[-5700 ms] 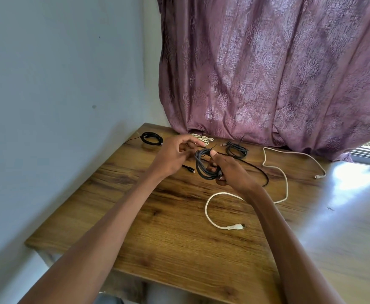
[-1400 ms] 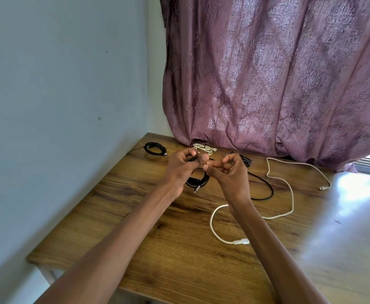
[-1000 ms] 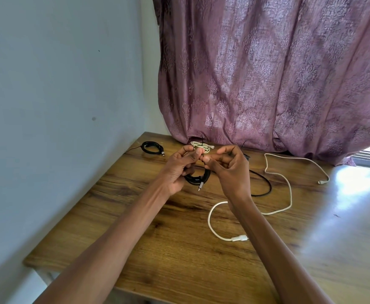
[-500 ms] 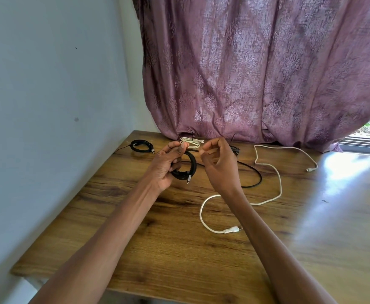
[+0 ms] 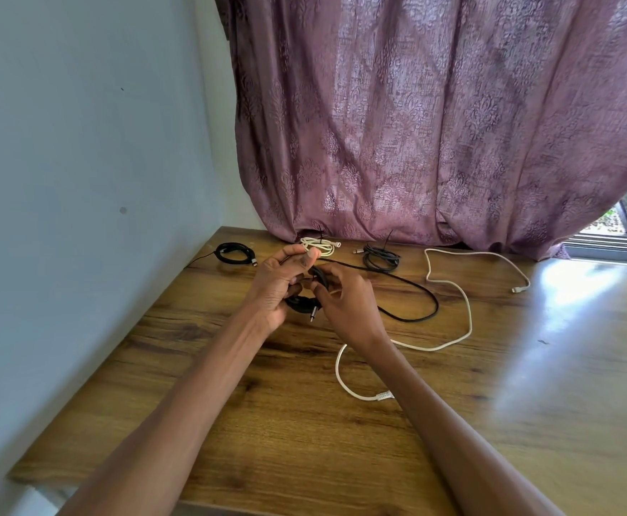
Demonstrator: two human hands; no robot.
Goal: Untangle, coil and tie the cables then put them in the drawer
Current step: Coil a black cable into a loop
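My left hand (image 5: 278,281) and my right hand (image 5: 345,299) both grip a small black coiled cable (image 5: 304,302) just above the wooden table (image 5: 304,422). Its metal plug hangs down between my hands. A loose black cable (image 5: 412,296) trails from behind my hands in a loop to the right. A long white cable (image 5: 464,318) lies uncoiled on the table to the right, its white plug near my right forearm. Three tied coils sit at the back: a black coil (image 5: 234,253) at the left, a white coil (image 5: 319,245), and another black coil (image 5: 380,258).
A grey wall borders the table on the left. A purple patterned curtain (image 5: 434,124) hangs behind the back edge. A window frame shows at the far right. No drawer is in view.
My hands came down from a raised fingertip pinch and closed around the small black coil. The camera view shifted slightly to the right.
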